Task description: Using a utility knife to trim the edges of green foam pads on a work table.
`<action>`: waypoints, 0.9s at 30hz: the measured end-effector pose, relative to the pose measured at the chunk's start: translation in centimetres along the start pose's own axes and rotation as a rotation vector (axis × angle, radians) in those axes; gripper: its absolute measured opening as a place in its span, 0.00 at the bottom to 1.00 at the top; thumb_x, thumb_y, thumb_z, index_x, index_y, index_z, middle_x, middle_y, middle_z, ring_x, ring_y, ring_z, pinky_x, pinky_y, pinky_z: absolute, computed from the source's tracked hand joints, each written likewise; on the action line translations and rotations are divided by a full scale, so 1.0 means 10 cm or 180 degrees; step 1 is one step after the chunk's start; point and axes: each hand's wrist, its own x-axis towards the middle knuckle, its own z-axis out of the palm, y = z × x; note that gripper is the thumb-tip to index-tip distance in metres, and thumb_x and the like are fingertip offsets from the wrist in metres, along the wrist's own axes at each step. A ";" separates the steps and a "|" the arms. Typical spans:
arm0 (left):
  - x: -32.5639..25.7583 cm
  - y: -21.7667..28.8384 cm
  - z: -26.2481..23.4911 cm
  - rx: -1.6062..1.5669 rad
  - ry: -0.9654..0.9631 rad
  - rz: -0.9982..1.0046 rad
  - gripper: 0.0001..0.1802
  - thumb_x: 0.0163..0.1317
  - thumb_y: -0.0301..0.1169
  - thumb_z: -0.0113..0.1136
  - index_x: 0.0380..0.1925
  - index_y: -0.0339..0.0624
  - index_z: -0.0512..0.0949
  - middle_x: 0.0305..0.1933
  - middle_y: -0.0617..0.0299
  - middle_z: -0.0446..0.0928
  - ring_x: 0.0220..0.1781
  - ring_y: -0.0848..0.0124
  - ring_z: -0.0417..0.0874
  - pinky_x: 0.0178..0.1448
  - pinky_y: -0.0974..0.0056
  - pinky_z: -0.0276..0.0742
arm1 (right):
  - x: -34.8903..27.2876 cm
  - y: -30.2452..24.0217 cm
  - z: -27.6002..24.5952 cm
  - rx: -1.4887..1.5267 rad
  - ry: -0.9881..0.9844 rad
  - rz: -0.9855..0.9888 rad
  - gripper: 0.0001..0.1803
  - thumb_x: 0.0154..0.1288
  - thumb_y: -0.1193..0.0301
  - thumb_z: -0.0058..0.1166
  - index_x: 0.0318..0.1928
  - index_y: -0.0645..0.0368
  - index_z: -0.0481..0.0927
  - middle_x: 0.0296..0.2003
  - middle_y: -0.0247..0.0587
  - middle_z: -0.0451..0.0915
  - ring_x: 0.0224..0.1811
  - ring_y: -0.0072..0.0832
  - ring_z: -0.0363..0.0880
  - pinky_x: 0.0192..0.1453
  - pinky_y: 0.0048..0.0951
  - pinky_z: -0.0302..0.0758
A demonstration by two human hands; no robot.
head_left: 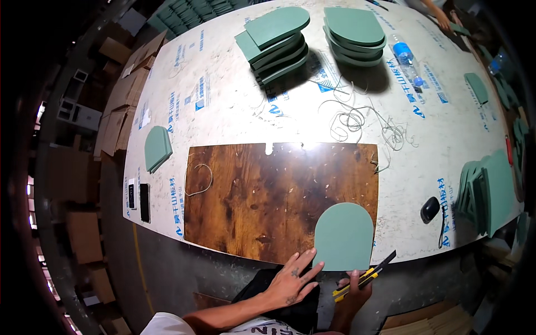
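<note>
A sage-green arch-shaped panel (344, 237) lies flat at the near right of a brown wood-grain board (251, 195), its straight edge toward me. My left hand (291, 281) has its fingers spread, and the fingertips touch the panel's lower left edge. In my right hand (356, 291) is a yellow-and-black utility knife (369, 276), its dark tip pointing up and to the right. The right thumb is at the panel's straight edge. The lower part of the right hand's grip is partly hidden.
Stacks of green panels (355, 28) stand at the back and right of the white table (223, 111). Loose string (349, 123), a water bottle (406, 58), a black computer mouse (430, 209) and phones (145, 202) lie about. Another person's hand (443, 21) shows at the far right.
</note>
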 end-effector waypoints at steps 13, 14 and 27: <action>0.15 0.15 0.13 -0.0385 0.0185 0.0056 0.42 0.70 0.38 0.61 0.78 0.38 0.53 0.81 0.29 0.42 0.81 0.33 0.48 0.80 0.37 0.50 | 0.18 0.10 -0.17 -0.0324 0.0164 -0.0661 0.12 0.72 0.72 0.59 0.50 0.63 0.75 0.30 0.34 0.77 0.21 0.20 0.74 0.27 0.23 0.72; 0.16 0.15 0.11 -0.0388 0.0162 0.0061 0.42 0.70 0.38 0.61 0.78 0.38 0.53 0.81 0.29 0.42 0.81 0.33 0.48 0.80 0.37 0.50 | 0.15 0.06 -0.18 -0.0115 0.0176 -0.0405 0.11 0.70 0.73 0.60 0.49 0.62 0.75 0.31 0.34 0.77 0.20 0.20 0.74 0.27 0.23 0.72; 0.76 0.07 -0.39 -0.2850 -0.0159 -0.0848 0.39 0.79 0.52 0.46 0.78 0.37 0.55 0.82 0.45 0.55 0.82 0.56 0.57 0.80 0.58 0.55 | -0.25 -0.84 0.21 -0.0175 -0.0866 -0.1223 0.15 0.63 0.76 0.63 0.50 0.66 0.83 0.38 0.37 0.81 0.34 0.22 0.78 0.41 0.24 0.75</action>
